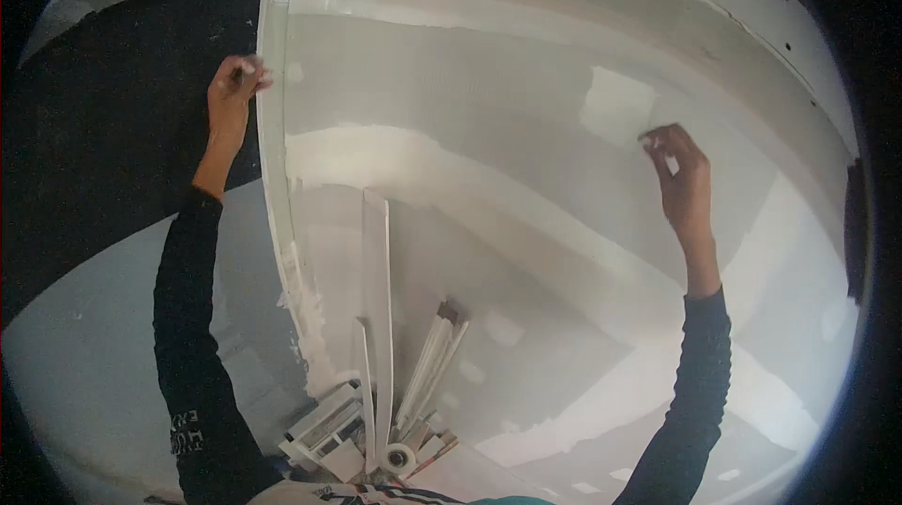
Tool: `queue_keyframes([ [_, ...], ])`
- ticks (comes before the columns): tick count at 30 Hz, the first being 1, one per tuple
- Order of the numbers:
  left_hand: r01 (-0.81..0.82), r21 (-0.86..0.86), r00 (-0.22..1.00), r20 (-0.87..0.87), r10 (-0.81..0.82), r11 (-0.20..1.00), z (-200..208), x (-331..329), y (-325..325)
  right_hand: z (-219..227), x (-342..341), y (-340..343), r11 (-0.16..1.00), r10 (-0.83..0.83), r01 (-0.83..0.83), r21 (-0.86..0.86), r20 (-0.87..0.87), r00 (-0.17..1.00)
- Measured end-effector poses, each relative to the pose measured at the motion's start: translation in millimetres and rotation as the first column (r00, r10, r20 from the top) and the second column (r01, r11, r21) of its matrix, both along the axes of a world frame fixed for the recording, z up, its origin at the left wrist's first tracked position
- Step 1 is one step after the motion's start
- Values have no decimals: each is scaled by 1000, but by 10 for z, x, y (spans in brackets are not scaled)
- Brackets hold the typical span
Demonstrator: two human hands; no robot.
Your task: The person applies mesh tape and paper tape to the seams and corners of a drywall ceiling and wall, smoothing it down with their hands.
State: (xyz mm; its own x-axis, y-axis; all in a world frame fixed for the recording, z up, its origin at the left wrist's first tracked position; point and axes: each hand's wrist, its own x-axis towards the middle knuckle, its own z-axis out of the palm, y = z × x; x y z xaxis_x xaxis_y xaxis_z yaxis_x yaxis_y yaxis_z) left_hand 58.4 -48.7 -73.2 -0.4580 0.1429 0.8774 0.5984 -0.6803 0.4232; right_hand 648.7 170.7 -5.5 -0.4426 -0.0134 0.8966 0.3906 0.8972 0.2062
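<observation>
White, long and narrow, the upright strip [275, 148] on the grey, patchily plastered wall [423, 73] by your half-curled left hand [237, 84] looks light, stiff, best held along its edges; your right hand [675, 159] curls loosely, any hold unclear in both.

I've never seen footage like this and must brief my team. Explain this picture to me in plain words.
No machine here: a person works bare-handed, in dark sleeves. The picture comes from a wide camera on their head, so straight edges curve. The left hand is by a narrow vertical strip edging a pale wall; the right hand is in front of that wall, its fingers curled. Whitish patches mark the wall. Below, long pale strips stand near a roll. Whether either hand holds something small is too blurred to tell.
</observation>
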Motion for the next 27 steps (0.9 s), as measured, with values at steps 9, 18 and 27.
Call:
queue_keyframes([
  [9,-480,170,830,-231,508,861,1063,-953,848,679,-793,734,882,-290,281,377,-36,956],
  [18,-790,335,409,-337,848,514,1294,-1255,1479,746,-1182,999,777,-480,482,405,-114,870],
  [27,-669,353,547,-361,755,654,1557,-1079,1441,802,-1168,728,794,-496,507,335,-125,860],
])
